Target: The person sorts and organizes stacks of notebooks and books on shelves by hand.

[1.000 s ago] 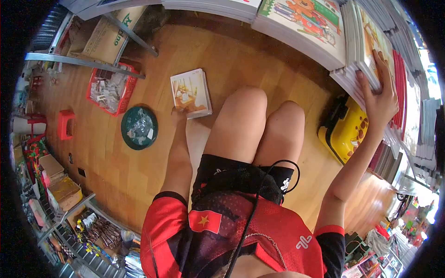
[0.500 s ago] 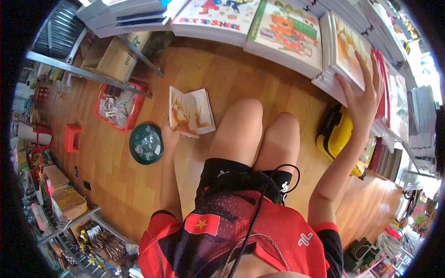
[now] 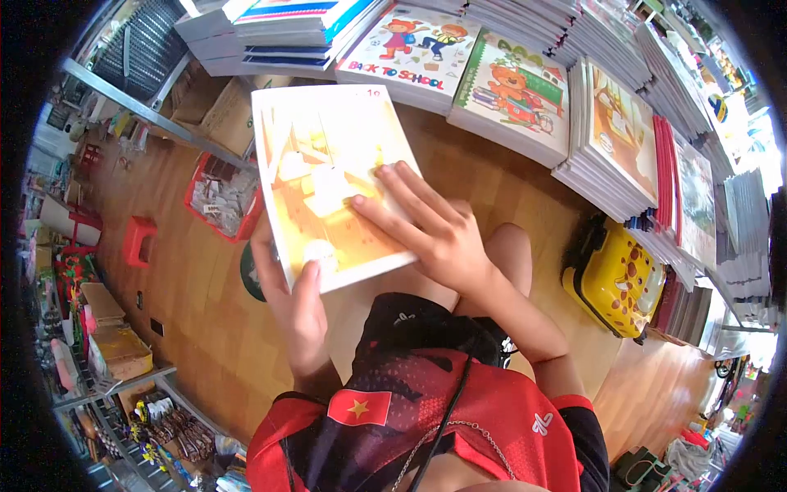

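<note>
A notebook (image 3: 316,131) with a pale yellow-orange illustrated cover is raised in front of me, tilted and closed. My left hand (image 3: 299,307) grips its lower left corner, thumb at the front edge and the other fingers partly hidden behind. Across the cover's right side lies my right hand (image 3: 438,238), its fingers stretched out and spread on the surface; its thumb is hidden. A stack of notebooks (image 3: 619,131) with a similar cover stands at the right of the display.
Beside that stack are piles with a bear cover (image 3: 520,90) and a "Back to School" cover (image 3: 410,49). A yellow case (image 3: 619,283) stands below on the right. At left are a red basket (image 3: 197,201), a partly hidden green bowl (image 3: 250,271) and a red stool (image 3: 139,242).
The notebook, open and low by my left hand before, is now closed and raised toward me. My right hand has left the display stack and come onto its cover.
</note>
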Tool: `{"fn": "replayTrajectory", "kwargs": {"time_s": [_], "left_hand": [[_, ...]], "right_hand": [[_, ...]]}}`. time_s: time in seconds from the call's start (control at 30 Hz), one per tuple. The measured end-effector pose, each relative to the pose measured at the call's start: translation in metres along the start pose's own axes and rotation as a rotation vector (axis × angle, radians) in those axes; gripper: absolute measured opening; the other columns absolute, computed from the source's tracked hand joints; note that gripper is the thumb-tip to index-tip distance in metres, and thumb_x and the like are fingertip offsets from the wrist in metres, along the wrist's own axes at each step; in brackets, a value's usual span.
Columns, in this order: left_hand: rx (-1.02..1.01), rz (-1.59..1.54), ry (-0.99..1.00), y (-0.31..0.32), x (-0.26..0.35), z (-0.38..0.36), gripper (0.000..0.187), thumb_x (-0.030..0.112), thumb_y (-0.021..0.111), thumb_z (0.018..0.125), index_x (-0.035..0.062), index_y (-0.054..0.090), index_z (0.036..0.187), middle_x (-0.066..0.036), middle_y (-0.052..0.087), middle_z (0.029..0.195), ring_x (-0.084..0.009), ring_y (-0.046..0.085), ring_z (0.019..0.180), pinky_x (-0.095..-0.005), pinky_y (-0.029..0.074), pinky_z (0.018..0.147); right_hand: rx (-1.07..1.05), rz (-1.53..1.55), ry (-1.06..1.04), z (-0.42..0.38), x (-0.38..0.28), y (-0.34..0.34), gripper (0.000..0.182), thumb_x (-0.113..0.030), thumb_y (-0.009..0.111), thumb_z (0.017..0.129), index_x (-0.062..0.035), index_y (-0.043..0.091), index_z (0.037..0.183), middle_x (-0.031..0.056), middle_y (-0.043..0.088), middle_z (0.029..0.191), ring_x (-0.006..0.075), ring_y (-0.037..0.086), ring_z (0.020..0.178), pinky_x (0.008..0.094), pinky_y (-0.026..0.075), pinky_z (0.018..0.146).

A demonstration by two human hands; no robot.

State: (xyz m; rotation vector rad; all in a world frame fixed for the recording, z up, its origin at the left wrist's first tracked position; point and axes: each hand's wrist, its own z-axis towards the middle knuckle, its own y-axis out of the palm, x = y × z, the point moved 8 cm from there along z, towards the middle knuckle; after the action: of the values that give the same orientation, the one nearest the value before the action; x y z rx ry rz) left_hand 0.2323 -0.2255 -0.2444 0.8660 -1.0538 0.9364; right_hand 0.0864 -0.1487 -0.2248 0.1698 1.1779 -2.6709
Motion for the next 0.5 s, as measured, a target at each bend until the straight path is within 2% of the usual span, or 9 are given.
{"fn": "replayTrajectory", "kwargs": {"time_s": [0.03,0.07,0.1,0.17,0.23,0.3,0.4,0.43,0.5], "left_hand": [[-0.043,-0.098,0.097,0.008,0.008,0.0,0.082,0.05,0.065,0.076,-0.0027,0.034,0.129,-0.017,0.043,0.125,-0.0255,0.042,0.12,-0.041,0.034,0.1],[-0.088,-0.2,0.193,0.018,0.017,-0.002,0.09,0.057,0.067,0.072,-0.0036,0.032,0.13,-0.017,0.04,0.127,-0.0255,0.037,0.123,-0.0418,0.03,0.104],[-0.13,-0.207,0.228,0.033,0.021,0.0,0.11,0.073,0.062,0.063,-0.0047,0.028,0.133,-0.019,0.034,0.134,-0.0289,0.037,0.124,-0.0423,0.031,0.103],[-0.499,-0.216,0.326,0.064,0.01,0.014,0.093,0.055,0.067,0.071,-0.0022,0.03,0.134,-0.02,0.036,0.135,-0.0303,0.037,0.126,-0.0456,0.029,0.103],[-0.597,0.119,0.328,0.096,-0.01,0.03,0.074,0.035,0.068,0.076,0.002,0.035,0.134,-0.019,0.039,0.136,-0.0324,0.037,0.128,-0.0493,0.027,0.104],[-0.569,0.513,0.715,0.128,0.015,0.031,0.059,0.022,0.064,0.081,0.0072,0.04,0.133,-0.017,0.036,0.14,-0.0339,0.034,0.131,-0.0543,0.022,0.105],[-0.544,0.668,0.758,0.165,0.0,0.046,0.056,0.026,0.058,0.086,0.0096,0.038,0.135,-0.013,0.032,0.144,-0.0308,0.03,0.133,-0.0555,0.019,0.106],[-0.559,0.714,0.765,0.175,-0.009,0.05,0.056,0.026,0.057,0.086,0.0098,0.037,0.136,-0.012,0.032,0.144,-0.0306,0.03,0.133,-0.0557,0.02,0.105],[-0.584,0.811,0.779,0.191,-0.025,0.055,0.055,0.025,0.055,0.087,0.0102,0.036,0.137,-0.01,0.031,0.144,-0.0302,0.03,0.133,-0.056,0.021,0.105]], "right_hand": [[0.06,-0.03,-0.02,0.001,-0.001,-0.014,0.054,-0.01,0.055,0.077,-0.0285,0.052,0.128,0.0101,0.055,0.124,0.0251,0.059,0.109,0.0282,0.056,0.071],[0.108,-0.018,-0.035,0.003,0.0,-0.031,0.05,-0.012,0.059,0.075,-0.0248,0.057,0.123,0.0112,0.057,0.12,0.0267,0.06,0.106,0.0309,0.056,0.073],[0.165,0.021,-0.011,0.005,0.006,-0.051,0.044,-0.013,0.061,0.074,-0.0211,0.061,0.117,0.0118,0.06,0.115,0.0271,0.061,0.103,0.0318,0.055,0.075],[0.292,0.082,0.09,0.004,0.023,-0.098,0.034,-0.013,0.064,0.072,-0.0137,0.066,0.106,0.0131,0.064,0.104,0.0282,0.062,0.098,0.0341,0.054,0.078],[0.406,-0.006,0.116,-0.009,0.042,-0.14,0.028,-0.013,0.065,0.071,-0.0077,0.068,0.098,0.0147,0.066,0.098,0.0294,0.063,0.095,0.0358,0.051,0.082],[0.475,-0.176,0.117,-0.027,0.054,-0.177,0.026,-0.011,0.064,0.072,-0.0041,0.068,0.097,0.0167,0.066,0.099,0.0301,0.063,0.096,0.0366,0.049,0.086],[0.528,-0.354,0.263,-0.054,0.077,-0.219,0.026,-0.008,0.062,0.074,-0.0001,0.066,0.099,0.0178,0.065,0.101,0.0304,0.062,0.099,0.0373,0.046,0.09],[0.421,-0.425,0.32,-0.057,0.083,-0.226,0.026,-0.004,0.06,0.076,0.001,0.066,0.101,0.0172,0.065,0.104,0.0306,0.061,0.102,0.037,0.045,0.091],[0.288,-0.566,0.427,-0.064,0.102,-0.23,0.041,0.009,0.052,0.07,-0.0075,0.066,0.104,0.0125,0.064,0.108,0.0279,0.058,0.108,0.0361,0.047,0.089]]}}
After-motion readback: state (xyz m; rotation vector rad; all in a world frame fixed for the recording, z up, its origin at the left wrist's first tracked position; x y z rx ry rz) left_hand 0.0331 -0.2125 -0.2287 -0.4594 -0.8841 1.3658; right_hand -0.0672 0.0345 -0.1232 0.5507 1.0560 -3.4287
